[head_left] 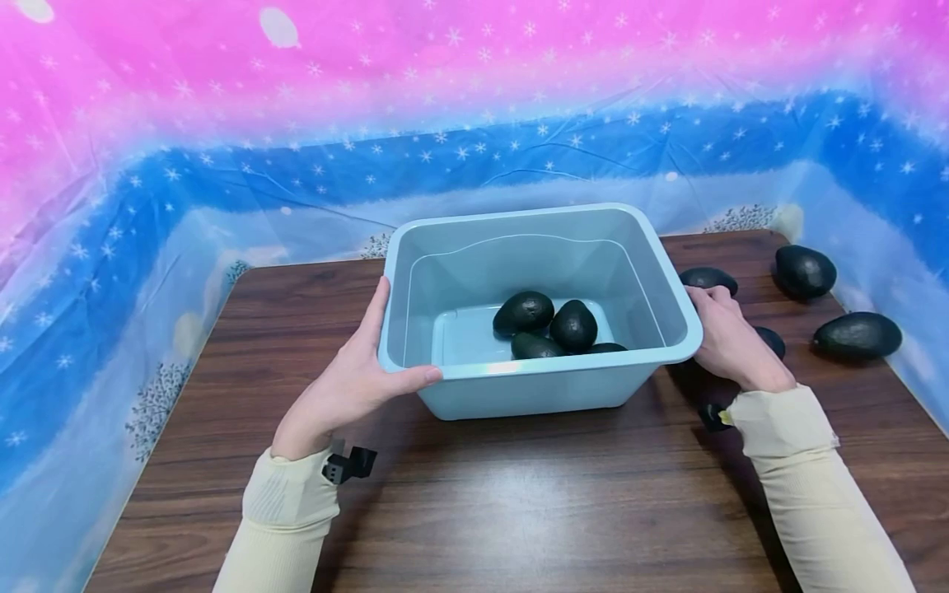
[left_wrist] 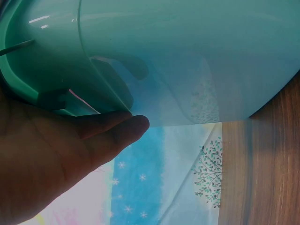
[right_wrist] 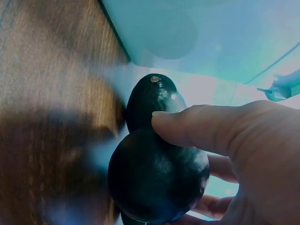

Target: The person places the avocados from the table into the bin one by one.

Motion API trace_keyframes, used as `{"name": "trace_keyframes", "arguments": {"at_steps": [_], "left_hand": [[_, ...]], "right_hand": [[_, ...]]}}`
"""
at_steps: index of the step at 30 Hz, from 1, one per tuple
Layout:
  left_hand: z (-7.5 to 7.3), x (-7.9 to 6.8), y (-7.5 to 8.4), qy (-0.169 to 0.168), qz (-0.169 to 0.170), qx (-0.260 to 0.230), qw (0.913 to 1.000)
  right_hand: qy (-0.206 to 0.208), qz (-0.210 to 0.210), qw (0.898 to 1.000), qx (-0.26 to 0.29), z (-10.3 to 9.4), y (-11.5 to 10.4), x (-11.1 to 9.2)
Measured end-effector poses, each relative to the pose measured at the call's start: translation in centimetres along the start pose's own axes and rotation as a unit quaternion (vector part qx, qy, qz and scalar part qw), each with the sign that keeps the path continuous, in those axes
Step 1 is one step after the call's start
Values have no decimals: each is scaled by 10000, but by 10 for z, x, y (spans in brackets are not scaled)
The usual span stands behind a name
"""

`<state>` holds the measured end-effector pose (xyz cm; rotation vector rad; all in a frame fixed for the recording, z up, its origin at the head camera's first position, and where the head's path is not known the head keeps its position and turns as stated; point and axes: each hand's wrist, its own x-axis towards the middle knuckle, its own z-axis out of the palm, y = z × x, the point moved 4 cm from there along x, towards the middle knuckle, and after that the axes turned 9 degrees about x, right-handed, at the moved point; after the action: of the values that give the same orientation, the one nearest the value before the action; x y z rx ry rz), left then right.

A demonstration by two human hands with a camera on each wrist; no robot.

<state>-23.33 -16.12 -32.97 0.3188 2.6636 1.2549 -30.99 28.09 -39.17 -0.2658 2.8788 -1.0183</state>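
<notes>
A light blue plastic bin (head_left: 519, 391) stands on the table with several dark avocados (head_left: 524, 313) inside. My left hand (head_left: 348, 379) rests against its left front corner, thumb along the front rim and straight fingers on the outer left wall. In the left wrist view, the fingers (left_wrist: 112, 140) touch that wall. Just outside the bin's right end, my right hand (head_left: 730, 338) holds a dark avocado (right_wrist: 157, 178) between thumb and fingers, mostly hidden in the head view. Another avocado (right_wrist: 147, 96) with a stem scar lies against it.
On the right of the brown wooden table (head_left: 519, 511) lie more avocados: one beyond my right hand (head_left: 712, 280), one partly behind the wrist (head_left: 771, 340), and two near the right edge (head_left: 857, 336). A snowflake-patterned cloth (head_left: 445, 156) surrounds the table's back and sides.
</notes>
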Motion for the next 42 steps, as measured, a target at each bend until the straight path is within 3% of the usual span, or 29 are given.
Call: {"name": "trace_keyframes", "arguments": {"at_steps": [28, 36, 42], "left_hand": [[0, 0, 1, 19, 11, -15, 10000], [0, 1, 1, -1, 25, -37, 10000], [0, 0, 1, 2, -31, -33, 10000]], "right_hand": [[246, -114, 9996, 79, -20, -24, -9], [1046, -249, 9942, 81, -45, -39, -24], [2047, -488, 9765, 472, -63, -52, -37]]}}
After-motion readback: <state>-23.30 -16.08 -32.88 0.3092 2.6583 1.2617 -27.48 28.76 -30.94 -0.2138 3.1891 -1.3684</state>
